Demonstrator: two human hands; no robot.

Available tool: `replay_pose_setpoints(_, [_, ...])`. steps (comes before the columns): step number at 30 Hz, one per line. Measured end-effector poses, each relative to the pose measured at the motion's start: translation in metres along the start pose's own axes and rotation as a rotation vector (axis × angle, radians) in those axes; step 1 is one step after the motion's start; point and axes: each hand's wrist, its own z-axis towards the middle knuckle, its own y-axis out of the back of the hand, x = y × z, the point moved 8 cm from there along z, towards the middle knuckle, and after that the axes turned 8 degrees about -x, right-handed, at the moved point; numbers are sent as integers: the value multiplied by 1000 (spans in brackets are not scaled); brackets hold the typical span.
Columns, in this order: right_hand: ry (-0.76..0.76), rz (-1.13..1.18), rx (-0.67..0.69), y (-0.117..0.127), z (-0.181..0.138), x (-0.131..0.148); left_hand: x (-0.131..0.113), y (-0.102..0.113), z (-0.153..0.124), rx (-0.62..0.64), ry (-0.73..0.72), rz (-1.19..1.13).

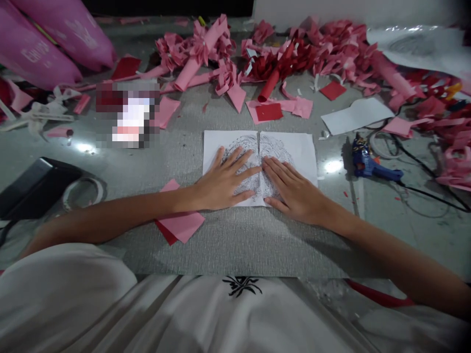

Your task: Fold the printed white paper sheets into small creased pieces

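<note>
A white sheet of paper with a dark, round, scribbled pattern lies on the grey table. Down its middle runs a crease, with a narrow gap at the top edge. My left hand rests flat on the left half, fingers spread. On the right half, my right hand lies flat with its fingers stretched out close together, the tips near the crease. Neither hand grips anything. Under my left forearm are pink paper squares and a red one.
Pink and red paper curls heap along the back. At right lie a blue glue gun with its cord and a white paper piece. At left are a tape roll, a black box-like object and pink bottle-like objects.
</note>
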Motion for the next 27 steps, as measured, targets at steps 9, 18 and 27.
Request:
replay_pose_setpoints(9, [-9, 12, 14, 2, 0, 2, 1, 0, 1, 13, 13, -15])
replay_pose_setpoints(18, [-37, 23, 20, 0, 0, 1, 0, -2, -1, -26, 14, -8])
replay_pose_setpoints(27, [-90, 28, 17, 0, -2, 5, 1, -1, 0, -27, 15, 8])
